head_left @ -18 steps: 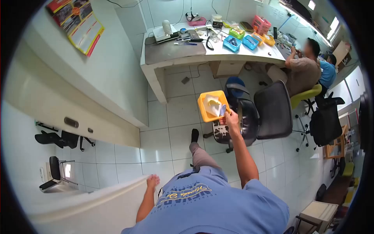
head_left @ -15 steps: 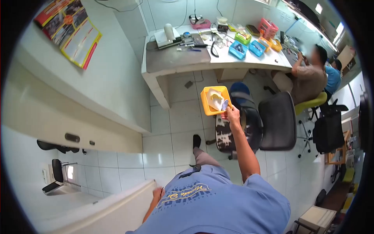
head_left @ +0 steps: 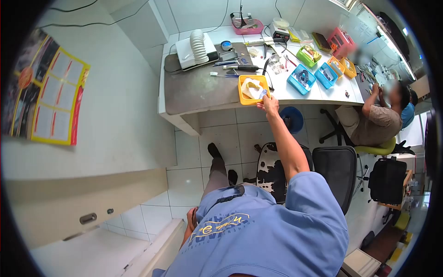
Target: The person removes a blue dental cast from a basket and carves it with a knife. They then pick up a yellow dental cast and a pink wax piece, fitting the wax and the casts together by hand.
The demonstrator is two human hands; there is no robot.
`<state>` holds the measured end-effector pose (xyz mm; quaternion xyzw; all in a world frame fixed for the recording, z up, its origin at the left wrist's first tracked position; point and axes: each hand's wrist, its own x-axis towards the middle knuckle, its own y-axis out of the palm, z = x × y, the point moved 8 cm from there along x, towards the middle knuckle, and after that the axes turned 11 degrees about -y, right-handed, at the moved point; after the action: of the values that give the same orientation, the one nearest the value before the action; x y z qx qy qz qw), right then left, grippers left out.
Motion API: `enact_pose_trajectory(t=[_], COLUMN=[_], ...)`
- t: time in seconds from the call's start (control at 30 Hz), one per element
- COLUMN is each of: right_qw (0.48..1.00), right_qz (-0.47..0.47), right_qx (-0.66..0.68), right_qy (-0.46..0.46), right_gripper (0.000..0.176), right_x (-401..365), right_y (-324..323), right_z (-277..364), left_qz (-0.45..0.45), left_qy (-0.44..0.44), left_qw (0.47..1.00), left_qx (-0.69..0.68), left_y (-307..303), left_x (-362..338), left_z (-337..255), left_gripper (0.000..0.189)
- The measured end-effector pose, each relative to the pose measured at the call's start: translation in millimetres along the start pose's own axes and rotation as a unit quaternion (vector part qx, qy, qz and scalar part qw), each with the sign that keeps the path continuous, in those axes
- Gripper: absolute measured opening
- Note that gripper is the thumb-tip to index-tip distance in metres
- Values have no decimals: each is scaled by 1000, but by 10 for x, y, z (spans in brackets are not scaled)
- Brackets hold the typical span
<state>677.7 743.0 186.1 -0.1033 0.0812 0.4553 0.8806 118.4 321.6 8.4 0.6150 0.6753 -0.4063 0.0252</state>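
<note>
Yellow basket [head_left: 254, 90], its near corner pinched in the right grip [head_left: 268, 104], barely open.

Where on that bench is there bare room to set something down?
Mostly on the grey mat, between the white machine, the yellow basket and the front edge. A smaller white patch lies between the blue baskets and a small dark piece. Behind, tools and baskets crowd it.

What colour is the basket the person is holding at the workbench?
The basket is yellow-orange; it shows best in the current head view.
</note>
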Motion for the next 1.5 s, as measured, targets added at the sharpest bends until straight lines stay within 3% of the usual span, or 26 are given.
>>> enact_pose_trajectory(t=[0.07,0.1,0.17,0.23,0.3,0.37,0.47,0.5,0.53,0.6,0.63,0.67,0.7,0.77,0.83,0.87,0.9,0.97,1.0,1.03,1.1,1.2,1.37,1.5], right_qw=[1000,999,999,995,994,999,977,952,927,880,862,838,810,727,573,517,506,515,715,734,694,678,693,695], right_qz=[2,9,12,-43,-37,-25,-10,2,53,125,148,181,211,262,352,417,429,359,351,353,375,387,393,392], right_qx=[15,31,49,87,101,10,-211,-302,-362,-448,-475,-513,-546,-632,-737,-747,-748,-730,-576,-559,-607,-623,-604,-602], right_qy=[-10,-20,-17,8,-18,-19,33,54,78,96,93,33,-28,61,-68,-25,-11,-270,-186,-157,-100,-49,-15,29], right_gripper=[32,32,40,47,46,40,22,24,28,34,36,34,36,60,90,93,85,77,67,67,66,66,65,64], right_x=[157,197,141,-89,-324,-486,-575,-547,-509,-395,-330,-242,-129,37,161,185,224,236,397,469,590,672,620,561], right_y=[75,95,79,-52,-279,-536,-946,-1096,-1173,-1297,-1355,-1456,-1521,-1664,-1577,-1742,-1755,-1879,-1863,-1818,-1826,-1770,-1229,-1642], right_z=[-74,-122,-163,-71,-207,-427,-675,-810,-896,-1038,-1142,-1330,-1504,-1784,-2011,-2526,-2734,-3198,-2966,-2816,-2812,-2763,-2375,-2623], left_qz=[11,84,86,76,94,161,180,184,210,209,195,179,208,174,143,127,110,89,81,75,65,55,33,18], left_qy=[11,-85,-92,-244,-260,-174,-217,-218,-293,-226,-275,-324,-125,-136,-189,-207,-224,-242,-247,-254,-262,-261,-263,-267], left_qw=[999,989,976,959,954,969,959,958,926,951,941,928,957,959,961,961,960,958,958,956,956,957,959,959], left_qx=[-35,-91,-179,-119,-118,-73,-21,-13,-116,-27,-40,-54,161,176,144,133,127,124,124,123,118,110,97,94], left_y=[36,153,195,145,206,403,583,631,708,813,916,1005,1164,1286,1424,1515,1565,1649,1704,1732,1816,1922,2009,2124], left_x=[411,754,1200,1339,1602,1853,1883,1915,1865,1812,1769,1682,1636,1514,1409,1398,1371,1321,1318,1273,1240,1295,1247,1185], left_z=[-246,61,116,-299,-293,-430,-296,-219,-80,-55,225,468,268,50,-152,-277,-405,-640,-709,-776,-891,-1020,-1111,-1149], left_gripper=[22,19,21,25,27,24,26,27,30,32,33,33,26,26,26,26,26,26,26,25,25,25,25,24])
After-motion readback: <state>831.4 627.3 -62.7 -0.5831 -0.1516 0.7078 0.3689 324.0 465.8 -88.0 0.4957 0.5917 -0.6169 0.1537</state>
